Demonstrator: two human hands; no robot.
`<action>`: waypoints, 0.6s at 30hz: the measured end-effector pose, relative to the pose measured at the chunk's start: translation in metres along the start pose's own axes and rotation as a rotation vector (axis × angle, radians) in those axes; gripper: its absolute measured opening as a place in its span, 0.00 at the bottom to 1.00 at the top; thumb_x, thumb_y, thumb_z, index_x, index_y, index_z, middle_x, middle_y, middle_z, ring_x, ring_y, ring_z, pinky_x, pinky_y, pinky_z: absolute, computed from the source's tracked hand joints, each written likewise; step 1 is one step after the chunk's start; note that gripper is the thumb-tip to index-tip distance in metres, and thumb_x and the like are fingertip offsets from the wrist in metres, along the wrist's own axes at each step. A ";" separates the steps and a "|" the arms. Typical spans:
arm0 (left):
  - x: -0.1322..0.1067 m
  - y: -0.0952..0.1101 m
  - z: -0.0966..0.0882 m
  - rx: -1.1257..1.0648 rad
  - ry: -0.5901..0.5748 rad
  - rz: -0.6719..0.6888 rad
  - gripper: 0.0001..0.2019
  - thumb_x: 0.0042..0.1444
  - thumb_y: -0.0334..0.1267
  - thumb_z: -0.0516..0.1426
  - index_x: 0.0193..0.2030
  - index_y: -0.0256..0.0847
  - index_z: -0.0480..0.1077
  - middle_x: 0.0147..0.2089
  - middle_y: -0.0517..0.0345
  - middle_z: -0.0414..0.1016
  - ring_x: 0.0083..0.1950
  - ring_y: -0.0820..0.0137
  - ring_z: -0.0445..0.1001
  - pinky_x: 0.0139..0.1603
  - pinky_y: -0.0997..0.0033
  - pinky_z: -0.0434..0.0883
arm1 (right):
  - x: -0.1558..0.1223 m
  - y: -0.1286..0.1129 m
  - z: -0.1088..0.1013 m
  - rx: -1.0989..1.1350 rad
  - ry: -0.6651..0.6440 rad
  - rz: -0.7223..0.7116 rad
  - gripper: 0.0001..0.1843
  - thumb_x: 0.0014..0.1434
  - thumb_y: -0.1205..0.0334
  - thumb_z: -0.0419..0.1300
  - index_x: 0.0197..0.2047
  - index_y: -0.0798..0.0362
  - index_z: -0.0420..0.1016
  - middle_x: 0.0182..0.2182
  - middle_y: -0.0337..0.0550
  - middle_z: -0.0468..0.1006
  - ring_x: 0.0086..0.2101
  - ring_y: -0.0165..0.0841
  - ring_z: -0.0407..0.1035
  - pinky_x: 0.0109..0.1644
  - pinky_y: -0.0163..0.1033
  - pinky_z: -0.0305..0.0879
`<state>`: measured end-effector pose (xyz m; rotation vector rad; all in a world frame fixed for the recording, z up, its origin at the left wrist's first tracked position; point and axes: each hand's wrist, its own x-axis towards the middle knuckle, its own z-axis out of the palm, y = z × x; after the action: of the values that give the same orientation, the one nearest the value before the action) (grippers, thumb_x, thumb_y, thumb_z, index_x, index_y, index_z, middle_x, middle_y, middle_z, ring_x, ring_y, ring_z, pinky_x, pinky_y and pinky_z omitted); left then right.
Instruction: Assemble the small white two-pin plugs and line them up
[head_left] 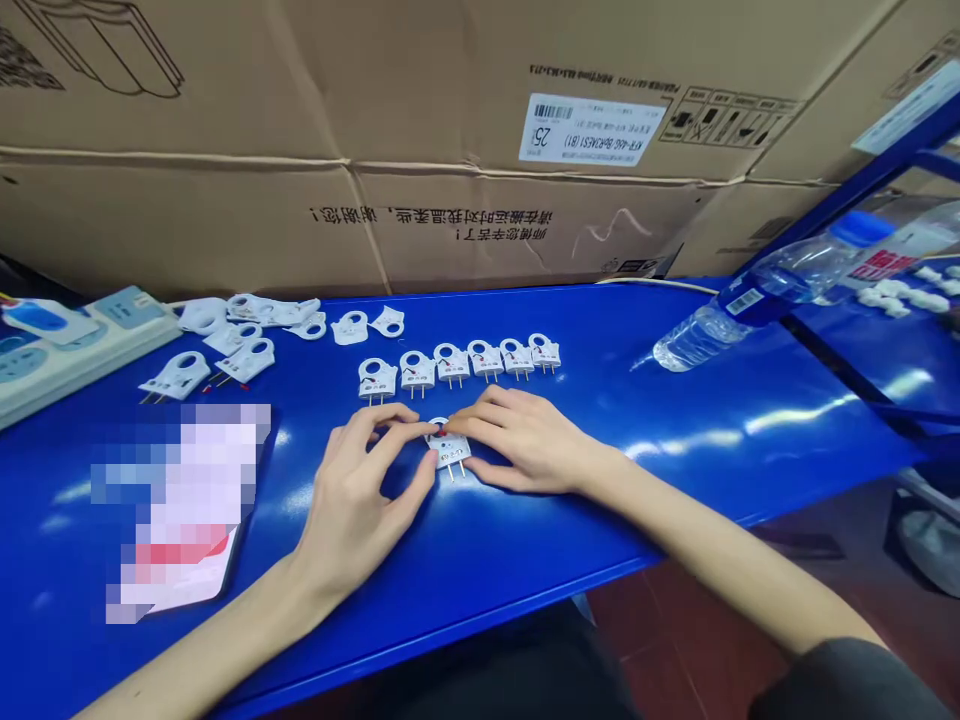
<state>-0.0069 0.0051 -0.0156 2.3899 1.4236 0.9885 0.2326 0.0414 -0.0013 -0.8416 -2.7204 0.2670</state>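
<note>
- Head view, at the hands: the left hand (352, 500) and the right hand (527, 440) are close together near the middle of the table's front edge, with their fingertips meeting on one white plug (448, 451).
- Both hands are clamped on that plug from either side. Its two metal pins (456, 468) point toward the front edge of the blue table (600, 400), and a speck of red shows at its top, between the fingertips.
- Just beyond the hands, a row of six white plugs (460, 364) runs across the middle of the table, pins toward the person, with small bits of red visible on them.
- Toward the left end of the table lies a loose cluster of white plug housings (264, 311), some overlapping. Two pronged plugs (247, 361) lie just in front of them, nearer the left edge.
- At the left corner sits a white-and-blue power strip (71, 345), partly cut off by the frame.
- Nearer the front edge, left of the hands, lies a flat pixelated item (180, 505), too blurred to identify.
- At the right end, a clear plastic water bottle (757, 295) lies on its side, with a blue cap.
- Past the table's back edge stands a large cardboard box (375, 130) bearing a white barcode label (592, 128).
- Small white pieces (896, 295) lie on a blue surface at the far right.
</note>
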 end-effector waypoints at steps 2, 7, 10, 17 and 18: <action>0.001 -0.001 0.000 0.003 0.000 0.019 0.09 0.67 0.37 0.58 0.53 0.47 0.72 0.54 0.55 0.74 0.54 0.60 0.76 0.57 0.54 0.72 | 0.000 0.000 -0.001 -0.012 0.005 0.000 0.18 0.72 0.57 0.55 0.60 0.56 0.73 0.54 0.50 0.80 0.50 0.42 0.71 0.52 0.48 0.72; 0.002 -0.001 -0.002 -0.002 0.000 0.056 0.07 0.67 0.35 0.58 0.50 0.45 0.73 0.52 0.56 0.77 0.53 0.62 0.77 0.55 0.57 0.71 | -0.002 0.001 -0.001 -0.022 0.086 0.025 0.19 0.74 0.58 0.53 0.63 0.55 0.70 0.59 0.47 0.79 0.50 0.40 0.73 0.53 0.47 0.73; 0.003 0.000 -0.001 0.003 0.007 0.065 0.06 0.67 0.34 0.58 0.48 0.45 0.73 0.51 0.56 0.78 0.51 0.62 0.77 0.53 0.57 0.71 | -0.003 0.002 0.000 -0.022 0.114 0.042 0.19 0.74 0.57 0.53 0.63 0.54 0.70 0.59 0.47 0.79 0.50 0.40 0.74 0.54 0.47 0.73; 0.002 -0.003 -0.001 0.020 -0.003 -0.021 0.06 0.66 0.34 0.57 0.49 0.44 0.71 0.48 0.54 0.75 0.52 0.59 0.76 0.53 0.55 0.72 | -0.003 0.002 0.001 -0.019 0.088 0.046 0.19 0.74 0.57 0.54 0.64 0.52 0.70 0.59 0.46 0.79 0.51 0.40 0.75 0.53 0.47 0.74; 0.002 -0.003 -0.001 0.024 -0.013 -0.036 0.06 0.66 0.34 0.56 0.48 0.43 0.70 0.47 0.54 0.75 0.51 0.60 0.76 0.53 0.55 0.72 | -0.003 0.002 0.001 -0.024 0.098 0.044 0.19 0.74 0.58 0.53 0.64 0.52 0.70 0.59 0.46 0.79 0.52 0.40 0.75 0.53 0.47 0.74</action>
<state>-0.0090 0.0088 -0.0154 2.3747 1.4768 0.9501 0.2361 0.0409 -0.0035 -0.8985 -2.6217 0.1971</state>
